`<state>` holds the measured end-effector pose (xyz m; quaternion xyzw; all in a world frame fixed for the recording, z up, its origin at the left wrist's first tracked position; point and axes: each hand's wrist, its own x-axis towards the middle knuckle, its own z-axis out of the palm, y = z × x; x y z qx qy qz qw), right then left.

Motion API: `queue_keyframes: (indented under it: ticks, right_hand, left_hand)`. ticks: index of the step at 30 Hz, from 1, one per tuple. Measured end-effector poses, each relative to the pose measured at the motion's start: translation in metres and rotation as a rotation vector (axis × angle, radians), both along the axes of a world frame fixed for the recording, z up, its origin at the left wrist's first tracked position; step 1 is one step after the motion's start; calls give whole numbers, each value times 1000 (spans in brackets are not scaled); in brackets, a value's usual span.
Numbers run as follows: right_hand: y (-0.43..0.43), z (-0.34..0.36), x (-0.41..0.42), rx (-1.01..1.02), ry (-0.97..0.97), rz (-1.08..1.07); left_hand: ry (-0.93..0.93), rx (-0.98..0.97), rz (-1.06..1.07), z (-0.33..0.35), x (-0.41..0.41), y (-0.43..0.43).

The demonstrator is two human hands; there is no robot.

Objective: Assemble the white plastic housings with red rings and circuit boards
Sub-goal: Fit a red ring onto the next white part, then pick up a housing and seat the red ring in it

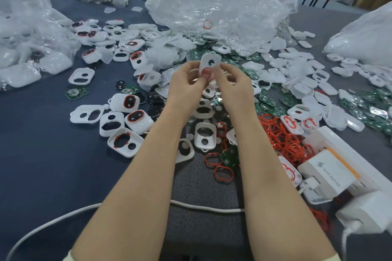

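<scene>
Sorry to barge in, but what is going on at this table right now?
A person holds one white housing up over the table with both hands, left hand and right hand pinching its lower end, where a red ring sits at the larger opening. Loose housings, a heap of red rings and green circuit boards lie scattered below.

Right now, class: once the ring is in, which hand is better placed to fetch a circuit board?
The right hand, probably. Both hands hold the housing with its red ring, but green boards lie heaped close beside the right one; the left hand has only scattered boards farther off.
</scene>
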<state>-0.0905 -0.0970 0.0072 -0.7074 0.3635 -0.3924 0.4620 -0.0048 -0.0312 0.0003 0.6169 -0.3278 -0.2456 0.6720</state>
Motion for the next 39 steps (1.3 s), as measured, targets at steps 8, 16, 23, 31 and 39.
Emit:
queue_keyframes:
  ticks: [8,16,23,31,39]
  right_hand:
    - [-3,7,-5,275,-249,76]
    - [17,8,13,-50,34,204]
    - [46,12,50,-334,238,243]
    - [60,-1,74,-551,739,175]
    - [17,19,13,24,27,83]
  left_hand:
    - [-120,46,24,6,-3,1]
    - [70,42,246,12,13,7]
    - [72,-58,567,25,54,36]
    - [292,-146,555,22,61,46]
    - [245,-87,316,23,34,23]
